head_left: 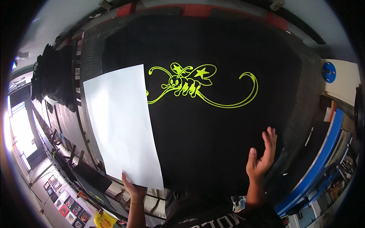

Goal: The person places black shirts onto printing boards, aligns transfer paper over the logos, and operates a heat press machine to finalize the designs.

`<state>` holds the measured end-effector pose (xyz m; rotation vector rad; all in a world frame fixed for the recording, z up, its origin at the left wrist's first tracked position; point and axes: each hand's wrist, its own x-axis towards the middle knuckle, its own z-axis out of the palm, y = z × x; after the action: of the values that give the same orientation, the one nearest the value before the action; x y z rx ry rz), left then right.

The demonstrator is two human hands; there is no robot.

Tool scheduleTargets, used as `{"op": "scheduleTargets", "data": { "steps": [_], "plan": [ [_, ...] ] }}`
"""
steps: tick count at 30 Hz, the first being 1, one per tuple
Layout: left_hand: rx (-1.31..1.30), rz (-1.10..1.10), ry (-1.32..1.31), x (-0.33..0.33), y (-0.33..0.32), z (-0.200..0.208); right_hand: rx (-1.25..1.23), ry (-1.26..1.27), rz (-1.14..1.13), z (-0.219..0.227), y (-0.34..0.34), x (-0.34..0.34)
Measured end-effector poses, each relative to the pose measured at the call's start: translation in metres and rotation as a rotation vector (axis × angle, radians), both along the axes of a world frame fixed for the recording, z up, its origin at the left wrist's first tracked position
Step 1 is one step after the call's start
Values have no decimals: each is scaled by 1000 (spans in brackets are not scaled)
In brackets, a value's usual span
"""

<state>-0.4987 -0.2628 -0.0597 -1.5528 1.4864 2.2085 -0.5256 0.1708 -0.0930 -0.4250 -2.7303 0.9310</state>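
Observation:
A black cloth [205, 148], probably a garment panel, lies spread flat before me. It bears a neon-yellow print [186, 85] of a winged, bug-like cartoon figure with long curling lines. My left hand [133, 186] grips the lower edge of a white sheet of paper [121, 125], thumb on top and the other fingers hidden beneath. The sheet covers the left end of the print. Above the cloth's right side, my right hand [263, 155] is raised with fingers stretched out and thumb apart, holding nothing.
Dark garments [57, 78] are heaped at the far left. A blue curved edge [319, 159] runs along the right, below a white unit with a blue disc [329, 72]. Red pieces [195, 10] line the far edge. A yellow shirt [104, 219] shows at lower left.

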Motion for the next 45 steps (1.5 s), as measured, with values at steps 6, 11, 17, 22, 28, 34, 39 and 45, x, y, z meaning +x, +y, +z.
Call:
{"op": "scheduleTargets", "data": {
  "steps": [6,11,17,22,28,34,39,45],
  "plan": [
    [-25,56,-46,-4,0,-2,58,-114,-10,1,-3,0],
    [-50,103,-69,-11,7,-1,76,-124,-13,0,-3,1],
    [-78,44,-76,-4,-5,-5,102,-154,-22,0,-4,2],
    [-110,64,-80,8,-21,-11,107,-165,-44,-2,-5,3],
    [-105,60,-49,12,-24,-13,138,-215,-44,1,-6,2],
    [-57,99,-56,10,-23,-12,143,-228,-37,3,-8,-1],
    [-23,116,-41,19,-33,-17,136,-223,-50,2,-9,0],
    [-11,103,10,17,-27,-21,172,-253,-9,11,-10,-8]
  ]
}}
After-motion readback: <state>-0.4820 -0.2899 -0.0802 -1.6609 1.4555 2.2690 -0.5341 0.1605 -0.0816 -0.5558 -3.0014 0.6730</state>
